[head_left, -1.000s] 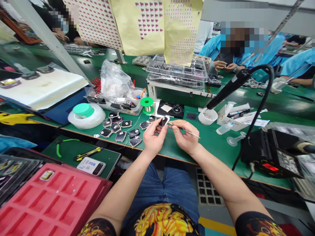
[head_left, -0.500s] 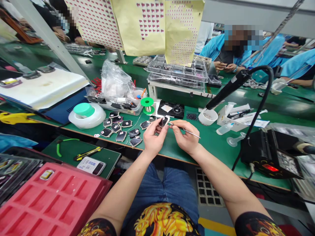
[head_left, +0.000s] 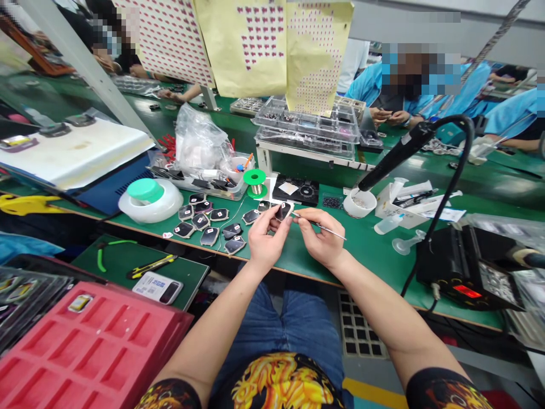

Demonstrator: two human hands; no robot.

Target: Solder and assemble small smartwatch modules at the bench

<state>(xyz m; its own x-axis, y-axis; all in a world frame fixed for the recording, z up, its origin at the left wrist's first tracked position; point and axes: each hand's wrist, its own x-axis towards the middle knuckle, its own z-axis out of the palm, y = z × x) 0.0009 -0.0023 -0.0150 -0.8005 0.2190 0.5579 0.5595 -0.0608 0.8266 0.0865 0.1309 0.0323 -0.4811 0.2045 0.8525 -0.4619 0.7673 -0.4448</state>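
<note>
My left hand [head_left: 267, 237] is closed around a watch case [head_left: 284, 211] with a dark face and a small white sticker, tilted up above the green bench. Between the fingers and thumb of my right hand [head_left: 322, 236] is a thin metal tweezers-like tool [head_left: 320, 225]. Its tip points left and meets or nearly meets the edge of the watch case; I cannot tell which. Several similar watch cases [head_left: 209, 236] lie on the bench to the left of my hands. Just behind my hands sits a black fixture [head_left: 297, 190] with a pale square on it.
A green solder spool [head_left: 255, 183] stands behind my left hand. To the right are a soldering iron [head_left: 394, 154] in its holder, a white cup [head_left: 360, 203] and a black soldering station [head_left: 466, 278]. A red foam tray [head_left: 91, 341] lies at lower left. Co-workers sit across the bench.
My hands, the watch case and the tool stay practically where they were. At the far left across the bench, a co-worker's arm now reaches over the surface.
</note>
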